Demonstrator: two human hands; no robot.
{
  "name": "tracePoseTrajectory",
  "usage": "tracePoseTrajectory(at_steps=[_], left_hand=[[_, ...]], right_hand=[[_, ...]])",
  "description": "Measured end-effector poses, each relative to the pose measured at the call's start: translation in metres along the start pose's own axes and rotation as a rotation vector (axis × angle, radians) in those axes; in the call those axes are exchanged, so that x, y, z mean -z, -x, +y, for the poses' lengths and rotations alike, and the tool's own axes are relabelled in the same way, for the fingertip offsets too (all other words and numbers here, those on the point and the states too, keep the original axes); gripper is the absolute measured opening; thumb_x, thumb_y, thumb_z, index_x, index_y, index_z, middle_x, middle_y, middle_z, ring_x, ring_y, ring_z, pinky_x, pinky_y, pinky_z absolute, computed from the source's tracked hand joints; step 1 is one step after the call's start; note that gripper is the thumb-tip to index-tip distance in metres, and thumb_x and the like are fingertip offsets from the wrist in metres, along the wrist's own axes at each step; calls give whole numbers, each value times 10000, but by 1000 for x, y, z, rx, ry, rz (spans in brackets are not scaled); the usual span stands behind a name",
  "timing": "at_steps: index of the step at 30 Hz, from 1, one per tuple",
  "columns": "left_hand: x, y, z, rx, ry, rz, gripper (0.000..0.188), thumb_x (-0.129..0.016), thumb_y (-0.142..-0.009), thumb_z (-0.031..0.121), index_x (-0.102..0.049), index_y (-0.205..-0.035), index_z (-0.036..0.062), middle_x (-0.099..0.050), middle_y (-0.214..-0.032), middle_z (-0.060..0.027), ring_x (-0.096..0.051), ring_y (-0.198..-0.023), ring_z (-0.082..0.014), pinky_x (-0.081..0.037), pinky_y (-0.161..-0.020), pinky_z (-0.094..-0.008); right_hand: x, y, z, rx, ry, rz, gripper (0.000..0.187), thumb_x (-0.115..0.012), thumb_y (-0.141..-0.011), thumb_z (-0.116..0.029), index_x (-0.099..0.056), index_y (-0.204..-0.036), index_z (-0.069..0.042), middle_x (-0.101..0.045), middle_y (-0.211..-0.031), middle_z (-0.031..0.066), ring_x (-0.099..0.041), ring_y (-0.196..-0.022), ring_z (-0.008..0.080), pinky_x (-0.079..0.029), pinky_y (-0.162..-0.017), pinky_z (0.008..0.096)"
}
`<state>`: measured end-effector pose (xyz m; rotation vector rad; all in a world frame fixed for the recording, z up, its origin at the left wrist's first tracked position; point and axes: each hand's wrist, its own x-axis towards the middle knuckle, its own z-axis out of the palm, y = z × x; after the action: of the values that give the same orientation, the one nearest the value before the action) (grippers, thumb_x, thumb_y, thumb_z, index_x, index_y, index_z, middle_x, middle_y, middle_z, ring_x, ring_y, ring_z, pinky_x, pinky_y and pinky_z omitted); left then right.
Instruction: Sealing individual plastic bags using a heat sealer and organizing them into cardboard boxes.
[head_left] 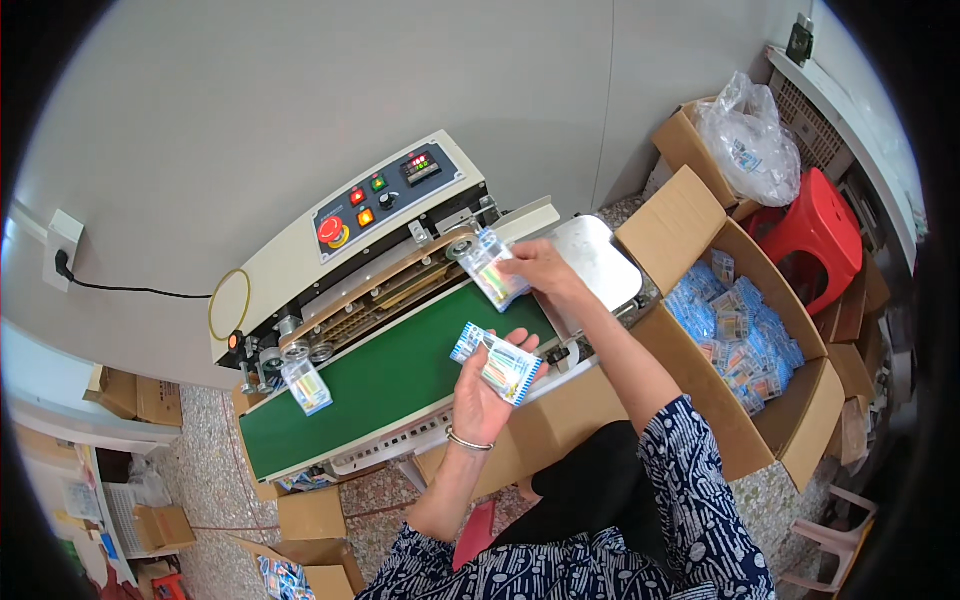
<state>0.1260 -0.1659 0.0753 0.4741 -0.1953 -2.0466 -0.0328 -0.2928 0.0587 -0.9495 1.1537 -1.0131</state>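
Note:
A band sealing machine (255, 285) with a green conveyor belt (390, 345) stands in front of me. My right hand (545, 268) pinches a small clear-and-blue packet (497, 275) of colourful thin sticks, its top edge at the sealer's roller on the right. Lower down, my left hand (485, 395) holds similar packets (505, 372), with blue striped ends, across the palm above the belt's near edge. How many lie in it I cannot tell. Another packet (306, 386) hangs at the sealer's left end, over the belt.
At right, an open cardboard box (690, 370) holds many blue packets (740, 335). Behind it are a red stool (825, 235) and a clear plastic bag (750, 140). A metal plate (600, 265) adjoins the belt. Another carton (330, 570) with packets sits on the floor, lower left.

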Motion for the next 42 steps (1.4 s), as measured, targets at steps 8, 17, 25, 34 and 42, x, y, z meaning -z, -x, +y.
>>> tracePoseTrajectory(at_steps=[8, 17, 25, 34, 42], left_hand=[[3, -22, 10, -110, -102, -12, 415, -502, -906, 191, -397, -1247, -20, -455, -1291, -164, -431, -1206, -306, -365, -1009, -453], [-17, -44, 3, -99, -155, -41, 416, -529, -910, 202, -423, -1244, -23, -518, -1201, -94, -526, -1058, -188, -432, -927, -374], [-4, -44, 1, -206, -377, -10, 217, -554, -888, 93, -576, -1085, 3, -606, -1060, -69, -558, -959, -117, -436, -865, -281], [-16, -52, -12, -335, -436, 51, 191, -565, -881, 102, -596, -1037, -4, -625, -994, -49, -549, -912, -87, -416, -840, -243], [-7, -55, -4, -312, -540, 38, 170, -599, -853, 97, -605, -986, -7, -627, -970, -51, -565, -843, -84, -440, -787, -235]], right_hand=[[-6, 37, -15, 407, 586, 255, 297, -645, -761, -302, -630, -745, -6, -568, -598, 132, -523, -544, 238, -412, -527, 338], [4, 93, -15, 6, 132, -229, 187, -666, -792, -201, -655, -855, -24, -567, -678, -15, -466, -622, 31, -377, -536, 208], [10, 88, -14, 22, -125, -207, 221, -678, -787, -204, -634, -935, -45, -639, -792, -1, -586, -664, 48, -469, -539, 196], [14, 88, -10, -65, -121, -129, 208, -689, -770, -170, -667, -935, -44, -656, -813, 18, -593, -686, 72, -475, -587, 213], [10, 90, -4, 10, -134, -153, 221, -715, -739, -152, -682, -923, -35, -660, -786, 25, -587, -691, 64, -469, -590, 220]])
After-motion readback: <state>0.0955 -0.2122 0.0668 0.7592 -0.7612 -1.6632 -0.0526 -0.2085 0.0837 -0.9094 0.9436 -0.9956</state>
